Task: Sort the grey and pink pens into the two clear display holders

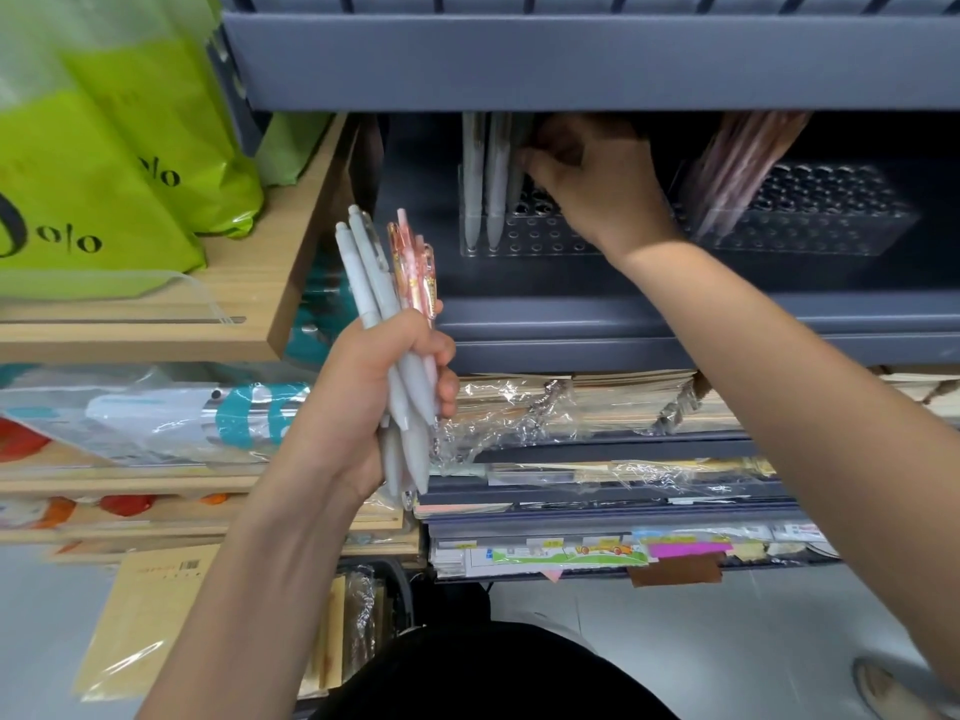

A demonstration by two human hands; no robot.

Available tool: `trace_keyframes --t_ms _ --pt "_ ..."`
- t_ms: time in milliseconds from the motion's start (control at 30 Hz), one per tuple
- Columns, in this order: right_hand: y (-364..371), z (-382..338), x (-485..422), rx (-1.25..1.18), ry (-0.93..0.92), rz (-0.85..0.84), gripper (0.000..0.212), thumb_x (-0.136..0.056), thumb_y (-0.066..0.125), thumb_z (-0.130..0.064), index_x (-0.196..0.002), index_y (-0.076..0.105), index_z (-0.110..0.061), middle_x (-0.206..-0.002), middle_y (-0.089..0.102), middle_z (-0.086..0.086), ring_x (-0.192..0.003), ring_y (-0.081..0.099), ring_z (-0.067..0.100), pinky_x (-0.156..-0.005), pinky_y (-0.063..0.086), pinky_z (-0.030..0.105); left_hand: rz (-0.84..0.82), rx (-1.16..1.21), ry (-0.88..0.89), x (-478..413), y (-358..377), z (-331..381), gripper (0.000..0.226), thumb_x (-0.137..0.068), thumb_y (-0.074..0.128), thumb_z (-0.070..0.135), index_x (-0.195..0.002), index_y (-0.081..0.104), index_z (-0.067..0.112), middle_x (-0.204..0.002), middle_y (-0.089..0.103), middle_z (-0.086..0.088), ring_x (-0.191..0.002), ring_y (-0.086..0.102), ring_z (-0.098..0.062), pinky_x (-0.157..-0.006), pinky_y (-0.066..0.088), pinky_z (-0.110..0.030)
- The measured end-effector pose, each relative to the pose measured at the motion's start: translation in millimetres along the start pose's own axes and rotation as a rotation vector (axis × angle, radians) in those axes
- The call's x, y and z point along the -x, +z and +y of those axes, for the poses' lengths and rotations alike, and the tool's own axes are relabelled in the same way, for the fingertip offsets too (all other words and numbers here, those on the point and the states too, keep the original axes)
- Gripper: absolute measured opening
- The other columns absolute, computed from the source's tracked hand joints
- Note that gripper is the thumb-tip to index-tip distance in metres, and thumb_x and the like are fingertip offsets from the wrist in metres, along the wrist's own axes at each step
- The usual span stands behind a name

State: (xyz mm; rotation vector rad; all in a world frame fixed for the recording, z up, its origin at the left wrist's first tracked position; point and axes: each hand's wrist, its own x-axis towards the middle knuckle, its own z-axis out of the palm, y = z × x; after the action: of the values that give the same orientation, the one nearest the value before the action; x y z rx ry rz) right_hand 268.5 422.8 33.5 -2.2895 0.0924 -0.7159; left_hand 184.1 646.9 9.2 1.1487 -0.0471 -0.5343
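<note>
My left hand grips a mixed bundle of pens, several grey and a few pink, held upright in front of the shelf. My right hand reaches into the dark shelf bay over the left clear holder, fingers curled around a grey pen that stands beside two grey pens slotted at the holder's left end. The right clear holder holds several pink pens leaning at its left side. The shelf above hides the pen tops.
The dark grey shelf lip runs just below the holders, and the shelf above overhangs them. Green bags sit on a wooden shelf to the left. Wrapped notebooks fill the shelves beneath.
</note>
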Motion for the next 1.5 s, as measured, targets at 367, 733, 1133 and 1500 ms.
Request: trace_keyframes --t_ms 367,733,1133,1500 --pt "-0.1 7.8 -11.7 0.031 -0.037 -0.068 0.012 -0.087 0.066 -0.031 -0.082 0.059 -0.023 -0.074 0.057 -0.009 -0.061 0.047 -0.011 -0.055 0.032 0.000 0.016 -0.008 0.020 -0.5 10.8 -7.5 0.036 -0.065 0.057 0.008 -0.100 0.049 0.007 -0.063 0.053 -0.003 -0.045 0.047 -0.016 -0.042 0.044 -0.023" --pt "-19.7 -5.3 11.4 -0.088 -0.024 -0.019 0.009 -0.086 0.064 -0.030 -0.085 0.071 -0.024 -0.079 0.069 -0.010 -0.077 0.065 0.008 -0.075 0.051 0.020 -0.028 0.002 0.042 -1.0 26.0 -18.2 0.035 -0.069 0.056 0.009 -0.104 0.055 0.007 -0.065 0.055 -0.003 -0.045 0.047 -0.016 -0.042 0.043 -0.023" --pt "-55.9 -11.9 59.9 -0.544 0.077 -0.618 0.007 -0.083 0.075 -0.016 -0.089 0.071 -0.015 -0.073 0.072 0.001 -0.057 0.061 0.011 -0.056 0.053 0.026 -0.065 -0.053 0.039 -4.7 54.4 -31.1 0.038 -0.069 0.057 0.008 -0.106 0.050 0.005 -0.069 0.058 -0.008 -0.046 0.050 -0.018 -0.043 0.044 -0.025" --pt "-98.7 28.1 83.2 -0.759 0.032 -0.335 0.005 -0.086 0.071 -0.010 -0.089 0.067 -0.013 -0.077 0.073 0.005 -0.065 0.066 0.018 -0.065 0.056 0.029 0.099 0.066 0.109 -12.9 84.2 -43.7 0.014 -0.091 0.045 0.002 -0.084 0.056 -0.002 -0.065 0.064 -0.009 -0.073 0.075 -0.030 -0.055 0.059 -0.027"
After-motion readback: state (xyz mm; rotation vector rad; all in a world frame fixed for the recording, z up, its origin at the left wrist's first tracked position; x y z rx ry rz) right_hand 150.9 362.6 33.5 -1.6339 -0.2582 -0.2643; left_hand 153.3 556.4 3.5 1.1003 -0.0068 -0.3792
